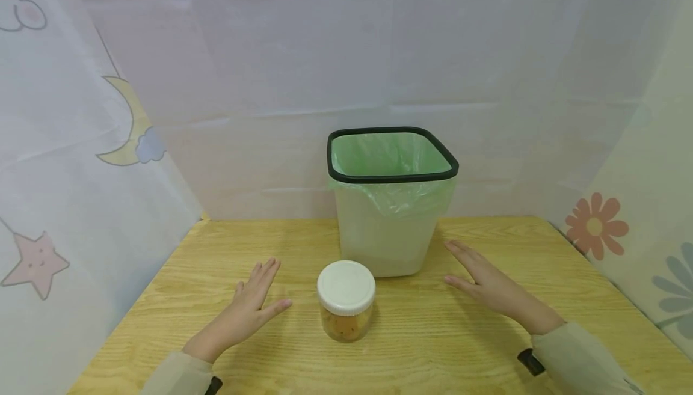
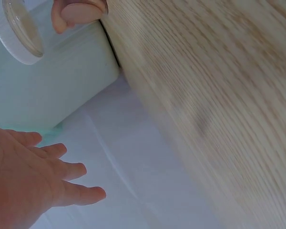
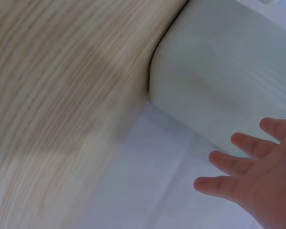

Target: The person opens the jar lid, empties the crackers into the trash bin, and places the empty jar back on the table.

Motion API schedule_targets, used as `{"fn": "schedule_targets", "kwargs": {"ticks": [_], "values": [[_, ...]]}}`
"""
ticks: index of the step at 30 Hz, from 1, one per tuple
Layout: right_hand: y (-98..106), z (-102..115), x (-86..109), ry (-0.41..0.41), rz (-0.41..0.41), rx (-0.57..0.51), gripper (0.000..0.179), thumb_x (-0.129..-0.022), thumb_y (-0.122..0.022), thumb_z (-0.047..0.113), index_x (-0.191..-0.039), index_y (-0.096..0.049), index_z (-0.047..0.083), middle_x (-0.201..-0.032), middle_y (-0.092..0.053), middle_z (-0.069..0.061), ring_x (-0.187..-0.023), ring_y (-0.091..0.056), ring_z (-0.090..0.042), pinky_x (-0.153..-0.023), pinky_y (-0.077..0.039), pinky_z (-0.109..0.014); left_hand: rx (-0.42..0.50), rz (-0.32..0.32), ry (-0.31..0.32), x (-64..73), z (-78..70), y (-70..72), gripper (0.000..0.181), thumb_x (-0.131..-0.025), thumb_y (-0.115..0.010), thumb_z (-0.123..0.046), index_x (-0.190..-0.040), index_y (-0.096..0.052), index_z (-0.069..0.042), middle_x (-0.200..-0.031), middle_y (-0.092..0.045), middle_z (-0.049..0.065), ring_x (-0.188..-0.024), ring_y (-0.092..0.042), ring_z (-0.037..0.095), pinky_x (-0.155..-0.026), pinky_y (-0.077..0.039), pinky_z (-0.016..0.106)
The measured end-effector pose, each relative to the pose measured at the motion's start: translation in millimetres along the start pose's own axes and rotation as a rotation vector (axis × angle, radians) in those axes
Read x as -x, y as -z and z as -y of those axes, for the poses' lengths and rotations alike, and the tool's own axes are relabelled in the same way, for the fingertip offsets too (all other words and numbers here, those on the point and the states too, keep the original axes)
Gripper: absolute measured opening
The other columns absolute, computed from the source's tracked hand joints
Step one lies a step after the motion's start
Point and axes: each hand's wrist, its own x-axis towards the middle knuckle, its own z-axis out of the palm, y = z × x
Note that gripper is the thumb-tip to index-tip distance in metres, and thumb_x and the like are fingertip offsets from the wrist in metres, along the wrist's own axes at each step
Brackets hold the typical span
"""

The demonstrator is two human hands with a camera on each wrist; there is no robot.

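Note:
A clear jar (image 1: 346, 323) with a white ridged lid (image 1: 346, 287) stands upright on the table, brownish pieces visible inside it. My left hand (image 1: 246, 311) hovers to its left, fingers extended and thumb toward the jar, holding nothing. Off to the right, my right hand (image 1: 487, 284) has its fingers straight and spread, also holding nothing, near the bin's lower right side. Behind the jar is a white trash bin (image 1: 390, 232) with a black rim and a green liner bag (image 1: 400, 202) folded over its edge. Spread fingers (image 2: 78, 193) show in the left wrist view.
The wooden table (image 1: 433, 347) ends at a pale cloth backdrop (image 1: 260, 160) behind the bin. Printed cloth walls stand at both sides, with a moon (image 1: 130, 124) and star on the left and a red flower (image 1: 595, 226) on the right.

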Motion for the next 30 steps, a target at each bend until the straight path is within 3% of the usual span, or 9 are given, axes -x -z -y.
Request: {"fn": "schedule_targets", "kwargs": {"ticks": [18,30], "values": [[-11.1,8.4,-5.7,0.048,-0.014,-0.074,0.068,-0.097,-0.061,0.021,-0.146,-0.028,-0.012,-0.147,-0.028,-0.036,-0.133,-0.025,-0.056,-0.101,-0.023,-0.071,0.012,-0.006,-0.025,-4.0,-1.4,-3.0,0.082,-0.1,-0.053,-0.04,-0.155,-0.007,0.001,-0.159,-0.004,0.021,-0.144,0.006,0.042,-0.101,0.006,0.075],[-20.8,13.8,-9.9,0.055,0.011,-0.129,0.073,-0.098,-0.06,0.023,-0.149,-0.02,-0.011,-0.15,-0.02,-0.036,-0.135,-0.018,-0.057,-0.102,-0.019,-0.072,0.023,-0.005,-0.019,-2.6,-1.7,-5.4,0.081,-0.1,-0.053,-0.039,-0.154,-0.008,0.002,-0.159,-0.005,0.022,-0.144,0.005,0.043,-0.102,0.005,0.074]]}}
